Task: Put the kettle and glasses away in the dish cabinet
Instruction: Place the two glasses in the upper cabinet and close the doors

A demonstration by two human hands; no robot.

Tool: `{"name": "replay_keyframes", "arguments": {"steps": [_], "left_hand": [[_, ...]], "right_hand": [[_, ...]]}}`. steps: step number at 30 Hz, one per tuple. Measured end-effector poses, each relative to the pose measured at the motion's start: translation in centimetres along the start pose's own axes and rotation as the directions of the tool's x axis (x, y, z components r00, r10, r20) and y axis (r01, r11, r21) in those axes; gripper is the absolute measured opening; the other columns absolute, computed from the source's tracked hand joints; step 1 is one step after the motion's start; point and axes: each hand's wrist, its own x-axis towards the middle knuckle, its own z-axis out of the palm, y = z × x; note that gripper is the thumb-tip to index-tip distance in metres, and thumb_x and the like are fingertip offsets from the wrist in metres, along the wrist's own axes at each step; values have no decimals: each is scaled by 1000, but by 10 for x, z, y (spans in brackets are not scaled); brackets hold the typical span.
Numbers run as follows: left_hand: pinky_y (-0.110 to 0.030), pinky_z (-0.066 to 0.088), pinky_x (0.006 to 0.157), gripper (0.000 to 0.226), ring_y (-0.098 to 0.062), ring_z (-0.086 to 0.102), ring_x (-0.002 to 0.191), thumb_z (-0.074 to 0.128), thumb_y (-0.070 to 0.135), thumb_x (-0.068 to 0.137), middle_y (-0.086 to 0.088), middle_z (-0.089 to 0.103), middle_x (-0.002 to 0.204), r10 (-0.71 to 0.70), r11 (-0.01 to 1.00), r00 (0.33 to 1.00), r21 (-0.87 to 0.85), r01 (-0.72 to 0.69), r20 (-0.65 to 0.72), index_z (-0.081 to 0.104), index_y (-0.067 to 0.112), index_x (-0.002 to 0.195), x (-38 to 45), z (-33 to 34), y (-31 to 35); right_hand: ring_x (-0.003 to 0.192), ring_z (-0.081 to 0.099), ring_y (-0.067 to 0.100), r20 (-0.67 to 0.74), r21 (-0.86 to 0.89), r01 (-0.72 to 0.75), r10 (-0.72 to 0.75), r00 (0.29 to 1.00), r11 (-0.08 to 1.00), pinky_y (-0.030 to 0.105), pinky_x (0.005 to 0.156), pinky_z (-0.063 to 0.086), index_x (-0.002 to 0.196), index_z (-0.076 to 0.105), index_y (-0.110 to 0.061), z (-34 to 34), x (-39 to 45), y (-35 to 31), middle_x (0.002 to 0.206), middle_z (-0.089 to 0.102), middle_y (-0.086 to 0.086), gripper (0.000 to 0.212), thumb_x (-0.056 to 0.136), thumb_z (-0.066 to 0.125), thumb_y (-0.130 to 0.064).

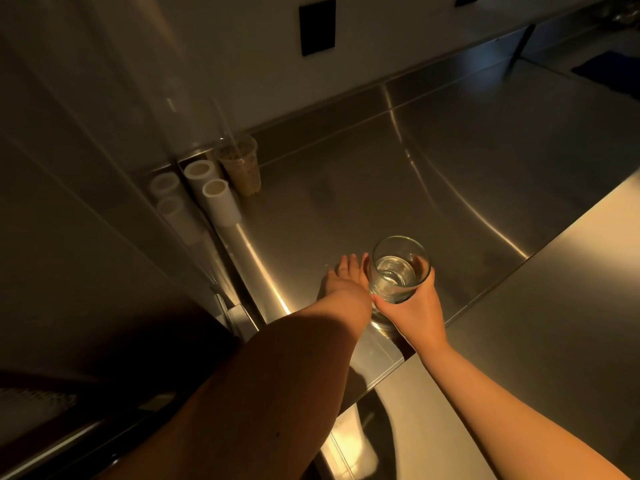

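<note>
So, quick read from where I stand:

right grip: right hand (414, 311) wraps the glass (398, 270) from its 4 o'clock side, thumb toward the left hand, fingers visible through the far wall. Low hold, near the base, which probably keeps the rim clean and the weight steady.

left grip: left hand (346, 280) lies just beside the glass at its 9 o'clock, fingers straight, holding nothing. Whether the fingertips touch the glass or the bench I cannot tell. Looks like a steadying or guiding hand.

glass position: upright, at the near edge of the steel bench (467, 161), roughly 6 o'clock of the bench surface. Base is hidden behind the hands, so lifted or resting: cannot tell.

glass look: clear, plain, straight-sided tumbler, thick base, open mouth facing up. Bright rings inside could be a little water or just reflections; cannot tell. I'd carry it level to be safe.

kettle: not in view.

dish cabinet: cannot identify it here; tall steel panel (86, 202) at 9 o'clock may be a unit side.

other items: plastic cup (240, 164) with straw and brownish drink at 11 o'clock in the back corner, two white tubes (214, 195) just beside it. Well apart from the glass, no interference.

stage: judged early, glass in hand and not yet stowed.

risk: smooth glass, dim light, hard bench edge.
</note>
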Motion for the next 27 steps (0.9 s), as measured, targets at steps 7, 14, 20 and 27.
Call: {"name": "replay_keyframes", "arguments": {"steps": [7,14,20,27], "left_hand": [[-47,5,117,82,-30,-13,144,46,20,95,-12,-18,157,60,995,998,-78,-59,0,-15,6,147,-12,-5,2],[-42,13,118,70,-29,0,146,41,25,100,-11,-2,159,114,897,993,-425,-120,-39,-3,9,151,-30,-21,6],[-34,38,97,37,-32,48,123,36,17,100,-19,48,136,145,844,984,-507,-175,-99,48,1,132,-57,-47,0],[-39,33,104,52,-29,52,114,27,44,101,-15,60,108,251,-492,967,-856,161,37,52,2,120,-111,-53,-15]], "right_hand": [[100,49,-8,-11,-41,13,-13,1000,999,-5,72,36,132,29,-34,-11,1,-2,113,47,-25,98,53,85,-48],[101,51,-1,2,-84,69,-69,998,994,-4,69,37,132,27,-36,-37,5,-21,117,49,-18,99,53,86,-46],[97,48,-24,8,-76,101,-101,995,992,0,64,42,130,25,-43,-74,4,-67,103,48,-41,99,51,84,-51],[102,44,-24,105,-93,274,-264,959,957,-5,71,36,120,28,-47,-123,-28,-143,106,41,-51,88,48,79,-53]]}}
